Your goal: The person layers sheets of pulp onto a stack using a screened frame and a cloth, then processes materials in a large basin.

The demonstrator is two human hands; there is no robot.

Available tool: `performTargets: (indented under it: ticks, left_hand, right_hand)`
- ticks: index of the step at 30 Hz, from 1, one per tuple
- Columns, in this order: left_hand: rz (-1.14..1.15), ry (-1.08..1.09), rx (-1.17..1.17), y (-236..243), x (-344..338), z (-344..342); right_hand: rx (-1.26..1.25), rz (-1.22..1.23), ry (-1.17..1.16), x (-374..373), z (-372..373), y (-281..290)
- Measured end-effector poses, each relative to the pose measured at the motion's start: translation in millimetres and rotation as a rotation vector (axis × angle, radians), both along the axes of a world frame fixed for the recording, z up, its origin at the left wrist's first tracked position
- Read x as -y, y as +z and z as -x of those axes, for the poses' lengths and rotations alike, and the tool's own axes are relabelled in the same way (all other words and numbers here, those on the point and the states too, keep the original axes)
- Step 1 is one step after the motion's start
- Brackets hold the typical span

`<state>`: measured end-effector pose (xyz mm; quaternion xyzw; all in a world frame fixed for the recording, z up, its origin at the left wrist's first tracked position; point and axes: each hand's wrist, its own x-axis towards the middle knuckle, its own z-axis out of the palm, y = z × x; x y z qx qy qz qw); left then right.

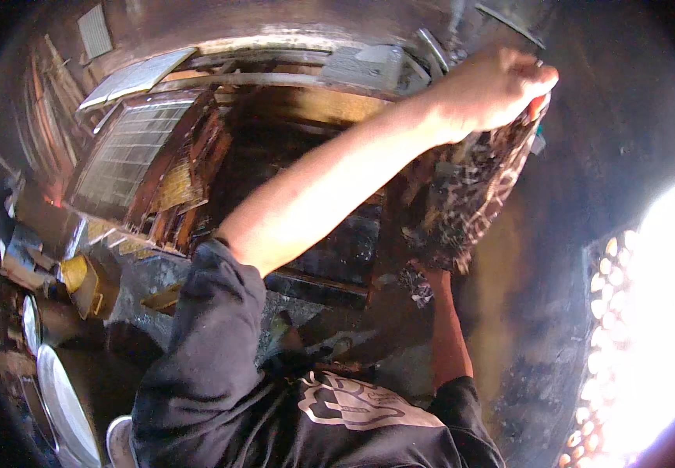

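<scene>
The left hand (489,86) is reaching high across the body, its fingers curled shut over the top edge of a dark, crumpled sheet (462,195) with a rough, flaky, charred-looking surface. The sheet is hanging down from that grip in an uneven, tapering slab. The right hand (429,269) is meeting the sheet's ragged lower edge from underneath; its fingers are hidden behind the material, so I cannot tell how it is gripping. Behind the sheet, dark wooden beams (306,101) are framing a shadowy opening. To the left, a gridded metal mesh panel (131,148) is leaning in a rusty-brown frame.
</scene>
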<state>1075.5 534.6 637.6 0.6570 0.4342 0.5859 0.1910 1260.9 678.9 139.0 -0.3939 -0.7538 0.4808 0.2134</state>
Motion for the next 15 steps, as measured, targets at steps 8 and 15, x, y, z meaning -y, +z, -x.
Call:
performTargets:
  ticks: [8, 15]
  left_hand:
    - [0.010, 0.338, -0.003, 35.4, 186.5, 133.3]
    - [0.093, 0.631, 0.276, -47.9, 352.1, 300.0]
  right_hand:
    - [-0.411, 0.255, 0.027, 72.4, 96.6, 149.8]
    - [-0.867, 0.387, 0.382, 189.9, 293.6, 341.1]
